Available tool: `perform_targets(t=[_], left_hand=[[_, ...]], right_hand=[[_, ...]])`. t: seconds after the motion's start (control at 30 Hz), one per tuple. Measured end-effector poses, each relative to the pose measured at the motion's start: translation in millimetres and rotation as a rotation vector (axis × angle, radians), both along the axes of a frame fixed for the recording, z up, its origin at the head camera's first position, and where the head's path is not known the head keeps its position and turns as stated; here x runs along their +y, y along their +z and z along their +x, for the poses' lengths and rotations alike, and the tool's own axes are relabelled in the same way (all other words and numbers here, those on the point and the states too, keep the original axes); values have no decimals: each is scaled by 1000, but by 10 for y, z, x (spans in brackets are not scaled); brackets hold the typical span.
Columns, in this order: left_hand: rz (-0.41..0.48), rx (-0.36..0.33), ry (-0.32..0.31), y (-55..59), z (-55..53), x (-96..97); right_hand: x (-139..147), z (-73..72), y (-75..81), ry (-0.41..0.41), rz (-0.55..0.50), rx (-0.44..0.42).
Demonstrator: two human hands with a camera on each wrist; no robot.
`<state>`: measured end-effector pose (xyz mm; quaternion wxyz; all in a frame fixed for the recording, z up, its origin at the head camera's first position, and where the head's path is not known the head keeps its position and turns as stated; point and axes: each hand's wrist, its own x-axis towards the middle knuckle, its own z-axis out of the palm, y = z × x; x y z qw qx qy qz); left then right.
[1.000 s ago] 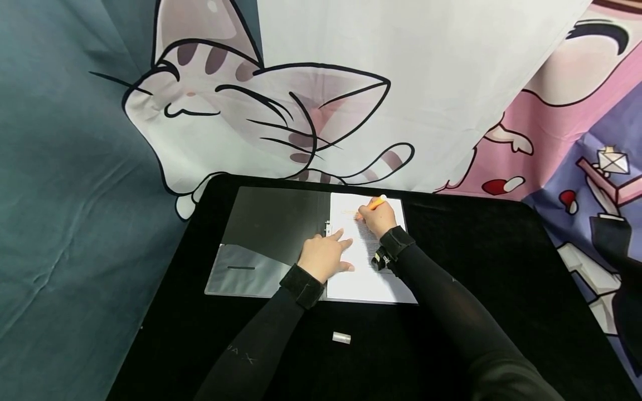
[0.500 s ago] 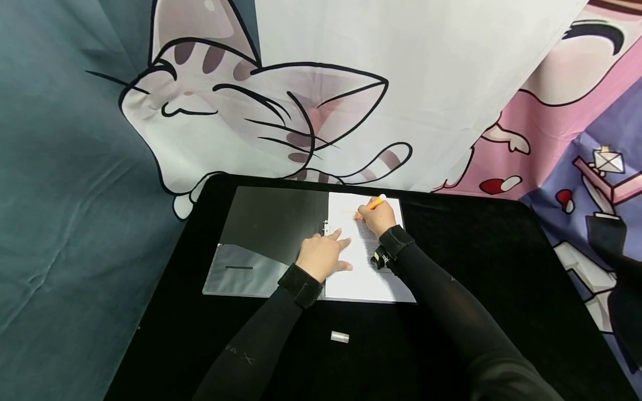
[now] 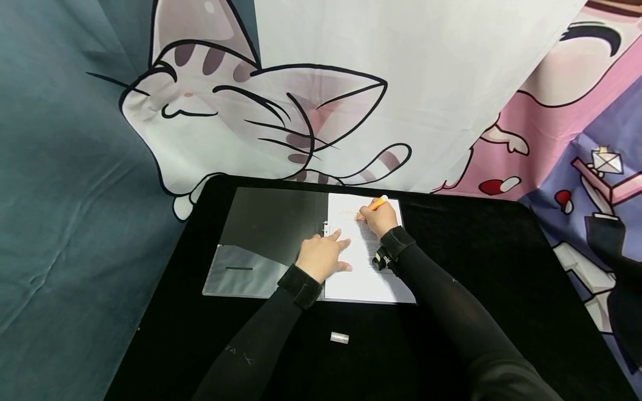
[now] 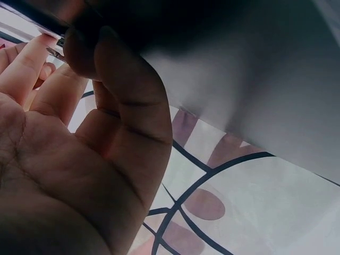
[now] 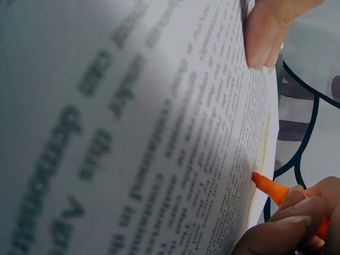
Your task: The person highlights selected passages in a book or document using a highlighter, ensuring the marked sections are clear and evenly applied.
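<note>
An orange highlighter (image 5: 273,189) is pinched in my right hand (image 3: 380,217), its tip on the printed page. Lines of black text cover the white paper (image 3: 371,287), and orange-yellow strokes (image 5: 262,141) run along lines near its top. Fingers spread, my left hand (image 3: 321,256) rests on the paper's left edge, beside the metal clip (image 3: 326,227) of the open folder (image 3: 281,217). In the left wrist view the palm and bent thumb fill much of the picture, and the paper's surface is dark and blurred.
The folder's left cover has a grey pocket (image 3: 246,273) with a slot. A small whitish cylinder, possibly a cap (image 3: 339,337), lies on the black tabletop (image 3: 476,245) in front of the folder. Behind the table hangs a cartoon cat curtain (image 3: 281,117).
My right hand has shifted slightly to the right along the text with the highlighter. My left hand stays in place on the paper.
</note>
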<state>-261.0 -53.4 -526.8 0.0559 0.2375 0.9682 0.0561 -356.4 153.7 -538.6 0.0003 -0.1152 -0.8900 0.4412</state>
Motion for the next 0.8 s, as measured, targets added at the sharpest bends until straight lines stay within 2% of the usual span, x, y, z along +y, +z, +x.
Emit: perform_targets(t=[0.07,0.27,0.3,0.33,0.4,0.5,0.53,0.63,0.8], left_hand=[[2,1,1,4,1,1],[-3,-5,1,0,4,8],[-4,-5,1,-2,6,9],[-3,-5,0,-4,8,10],[-5,-2,0,-10,8,11],[-2,6,-2,-18,8,10],[-1,8,-2,-20,8,9],[5,11,-1,-17,10,4],[5,2,2,0,10,-3]], right_hand=[[-35,65,99,-9,3,-10],[-28,137,143,1,6,25],[-2,123,96,9,-1,44],[-19,140,136,4,-4,33],[0,122,106,7,-16,32],[88,4,-80,2,-4,36],[100,-22,-100,-8,3,19],[206,-162,-312,-18,7,12],[319,-309,-488,-25,-4,-34]])
